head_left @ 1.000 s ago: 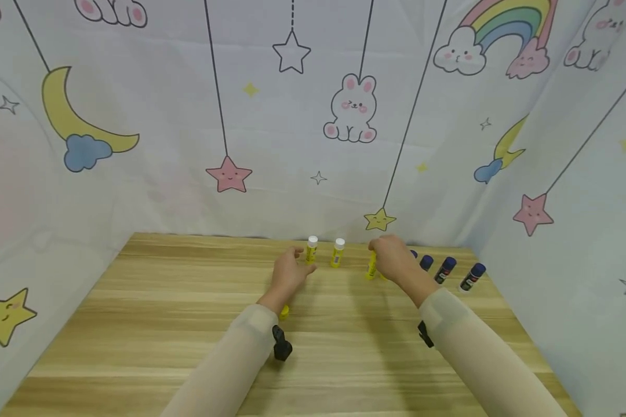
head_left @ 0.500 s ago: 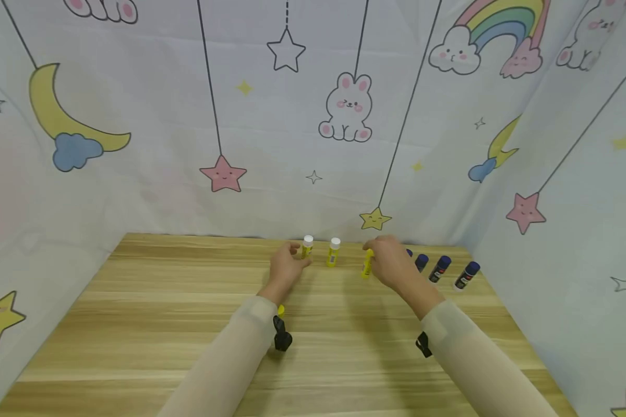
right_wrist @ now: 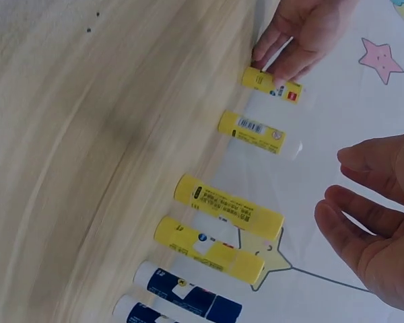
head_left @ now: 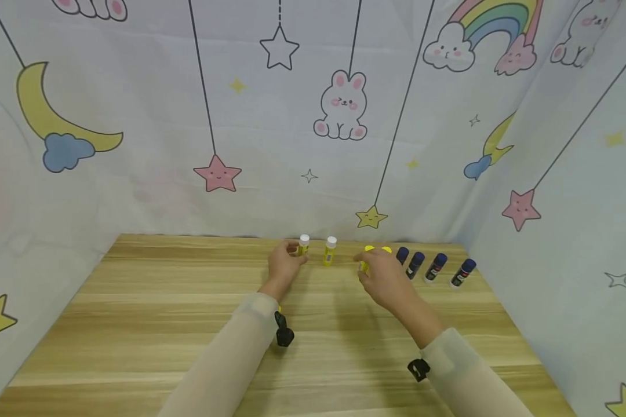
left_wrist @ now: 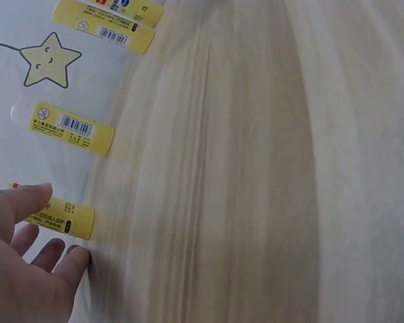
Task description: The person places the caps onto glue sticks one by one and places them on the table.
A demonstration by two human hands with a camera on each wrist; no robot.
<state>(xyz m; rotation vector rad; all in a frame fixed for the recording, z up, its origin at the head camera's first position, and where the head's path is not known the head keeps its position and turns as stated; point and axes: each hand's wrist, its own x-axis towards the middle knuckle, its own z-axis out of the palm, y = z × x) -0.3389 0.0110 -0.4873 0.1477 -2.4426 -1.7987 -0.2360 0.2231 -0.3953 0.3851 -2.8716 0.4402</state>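
Observation:
My left hand (head_left: 283, 267) is beside the leftmost white-capped yellow glue stick (head_left: 304, 245), its thumb and loosely bent fingers around it; in the left wrist view the thumb overlaps that stick and a gap shows below it. A second white-capped yellow glue stick (head_left: 330, 252) stands upright to its right. My right hand (right_wrist: 380, 215) holds nothing, thumb and fingers apart. Close to it stand two all-yellow glue sticks, the nearer (right_wrist: 229, 207) and its neighbour (right_wrist: 209, 250); in the head view the hand (head_left: 388, 281) partly hides both.
Several navy-capped glue sticks, one of them dark-bodied (head_left: 436, 268), continue the row at the right. A small yellow item (head_left: 279, 309) shows behind the left sleeve. The row stands near the back of the wooden table (head_left: 162, 301), before a printed white curtain (head_left: 271, 202).
My right hand has let go of the yellow glue stick and drawn back toward me, its fingers spreading. The left hand stays by its stick. The head view has shifted slightly.

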